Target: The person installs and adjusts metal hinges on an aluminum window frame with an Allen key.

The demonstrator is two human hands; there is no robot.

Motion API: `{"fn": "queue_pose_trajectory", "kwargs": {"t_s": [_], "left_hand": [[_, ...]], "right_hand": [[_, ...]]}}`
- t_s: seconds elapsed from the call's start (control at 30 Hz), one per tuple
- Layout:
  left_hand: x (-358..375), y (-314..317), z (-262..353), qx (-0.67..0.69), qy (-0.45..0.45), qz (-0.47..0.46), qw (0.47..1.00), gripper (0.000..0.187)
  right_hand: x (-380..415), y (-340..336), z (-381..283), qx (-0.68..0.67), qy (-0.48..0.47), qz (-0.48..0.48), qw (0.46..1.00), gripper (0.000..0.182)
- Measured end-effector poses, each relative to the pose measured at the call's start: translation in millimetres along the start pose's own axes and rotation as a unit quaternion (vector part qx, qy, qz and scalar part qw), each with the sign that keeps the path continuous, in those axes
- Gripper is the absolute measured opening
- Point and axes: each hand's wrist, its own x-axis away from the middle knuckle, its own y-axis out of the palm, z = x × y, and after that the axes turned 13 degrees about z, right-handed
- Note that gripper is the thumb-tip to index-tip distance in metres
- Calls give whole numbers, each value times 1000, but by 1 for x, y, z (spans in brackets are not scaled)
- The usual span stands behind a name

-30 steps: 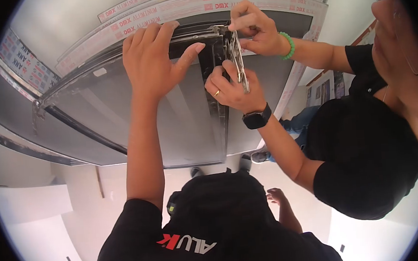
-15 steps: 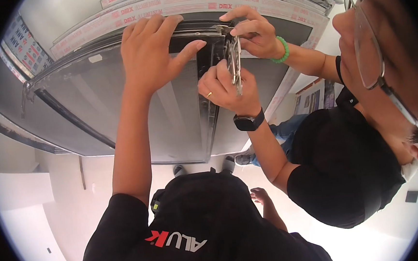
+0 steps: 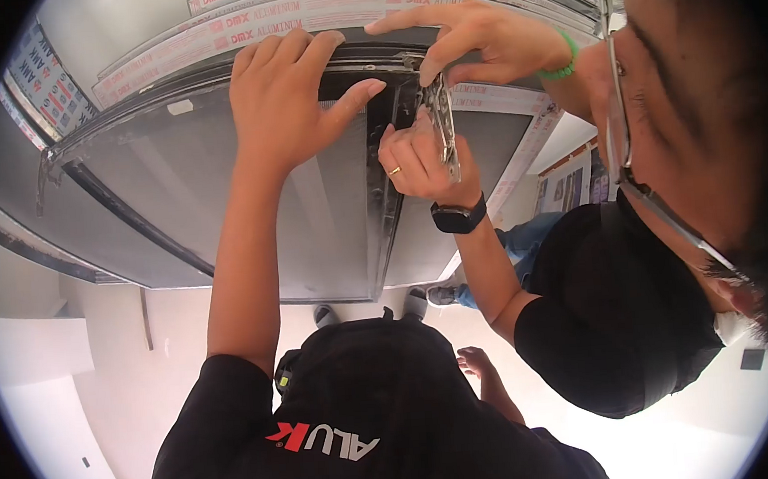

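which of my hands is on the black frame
Your left hand, over the edge of the black frame; your right hand hangs down, away from it.

Clock positions are read around the view's centre. The framed panel [image 3: 219,175] spans 9 to 12 o'clock, with the left hand [image 3: 277,113] on its top edge at 11. At 1 o'clock, the linkage [image 3: 445,133] lies beside the panel's corner, between a co-worker's upper hand [image 3: 486,45] and lower hand [image 3: 423,164]. The co-worker's torso [image 3: 620,303] is at 4 o'clock. Wrapped frames [image 3: 341,9] lie behind the panel at 12; a wrapped profile [image 3: 50,76] is at 10. The right hand [image 3: 473,360] hangs over the floor [image 3: 179,361] at 5, apart from the panel.
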Motion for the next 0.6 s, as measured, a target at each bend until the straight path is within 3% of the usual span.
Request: {"fn": "queue_pose_trajectory", "kwargs": {"t_s": [0.13, 0.3, 0.37, 0.43, 0.6], "left_hand": [[-2, -2, 0, 6, -2, -3, 1000, 58], [0, -2, 0, 10, -6, 2, 1000, 58], [-1, -2, 0, 8, -3, 5, 1000, 58], [-1, -2, -1, 9, -2, 6, 1000, 57], [-1, -1, -1, 14, 0, 12, 1000, 57]], "right_hand": [[1, 7, -2, -5, -2, 2, 1000, 44], [-7, 10, 12, -32, 3, -6, 999, 28], [-4, 9, 10, -31, 4, 1, 1000, 29], [-6, 6, 10, 6, 5, -12, 1000, 45], [1, 1, -2, 8, 2, -1, 1000, 43]]}}
